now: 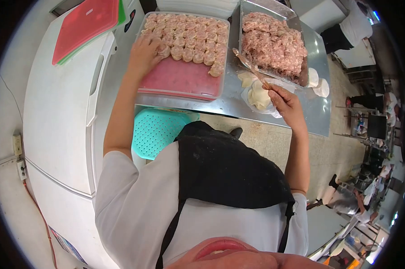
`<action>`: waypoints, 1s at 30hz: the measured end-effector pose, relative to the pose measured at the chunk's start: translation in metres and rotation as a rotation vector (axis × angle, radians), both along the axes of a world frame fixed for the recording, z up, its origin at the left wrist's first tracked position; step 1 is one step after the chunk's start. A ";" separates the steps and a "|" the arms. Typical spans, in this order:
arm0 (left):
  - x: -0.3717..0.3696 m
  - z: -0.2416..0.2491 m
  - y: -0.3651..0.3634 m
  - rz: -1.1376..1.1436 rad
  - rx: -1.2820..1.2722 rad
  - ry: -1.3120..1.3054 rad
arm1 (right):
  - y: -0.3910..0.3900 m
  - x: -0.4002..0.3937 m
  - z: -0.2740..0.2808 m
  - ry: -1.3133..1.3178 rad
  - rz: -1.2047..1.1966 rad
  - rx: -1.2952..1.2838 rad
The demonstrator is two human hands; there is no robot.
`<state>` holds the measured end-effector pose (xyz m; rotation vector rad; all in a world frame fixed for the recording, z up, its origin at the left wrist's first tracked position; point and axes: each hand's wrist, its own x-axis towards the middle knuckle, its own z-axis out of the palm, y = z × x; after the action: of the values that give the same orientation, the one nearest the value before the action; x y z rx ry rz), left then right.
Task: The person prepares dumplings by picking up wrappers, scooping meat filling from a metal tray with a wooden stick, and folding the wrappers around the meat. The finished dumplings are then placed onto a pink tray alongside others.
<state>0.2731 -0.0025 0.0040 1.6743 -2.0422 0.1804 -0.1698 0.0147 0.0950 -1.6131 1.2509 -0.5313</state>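
Round pale meat dumplings (193,39) fill over half the rectangular plastic tray (181,80) under the parted-fingered left hand (144,56). The right hand (286,105) pinches a meat-smeared spatula (251,66), much pink mince (269,42) beyond

A red board (83,28) lay over a green board (122,13), partly hiding it, at the far end of the white appliance (61,116). On the wall beside that appliance's left edge, an orange cord (41,215) ran down from an outlet (21,170). A turquoise perforated stool (155,132) stood below the tabletop's (198,106) near left corner. Beyond the right edge, across the tiled floor (321,157), were a metal rack (360,125) and co-workers in white tops (356,24).
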 end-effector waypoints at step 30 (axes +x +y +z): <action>-0.075 0.004 -0.038 -0.199 0.158 -0.001 | 0.013 -0.032 -0.012 -0.088 -0.112 0.027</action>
<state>0.1980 -0.0404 0.0079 1.5461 -2.2583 -0.0481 -0.2018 0.0277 0.0829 -1.4881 1.2821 -0.6455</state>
